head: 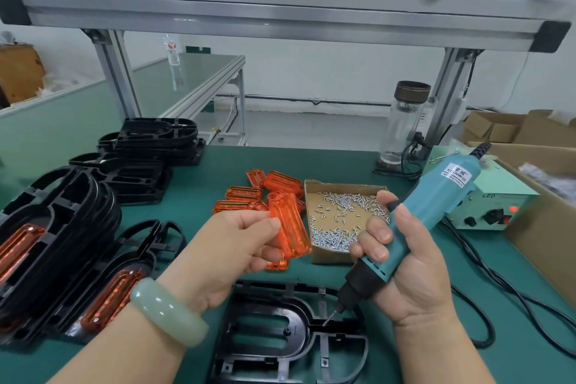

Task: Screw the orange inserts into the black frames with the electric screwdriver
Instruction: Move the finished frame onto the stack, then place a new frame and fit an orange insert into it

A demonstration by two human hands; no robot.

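On the table [215,165] one frame [280,333] lies nearest; above it the left hand [230,246] holds an insert [291,224] and the right hand [411,284] the screwdriver [442,196]. Behind sits the screw tray [330,255], loose inserts [243,196] left of it, a power box [489,206] right. Frame stacks [62,227] fill the left side; a bottle [405,125] stands at the back, perhaps against the post [442,93].

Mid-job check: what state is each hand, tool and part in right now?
left hand: holds one orange insert, raised.
right hand: grips the electric screwdriver, bit angled downward.
black frame: lying flat, slots empty.
screw box: open, holding screws.
power box: red lamp lit.
stacked frames at left: orange inserts fitted where visible.
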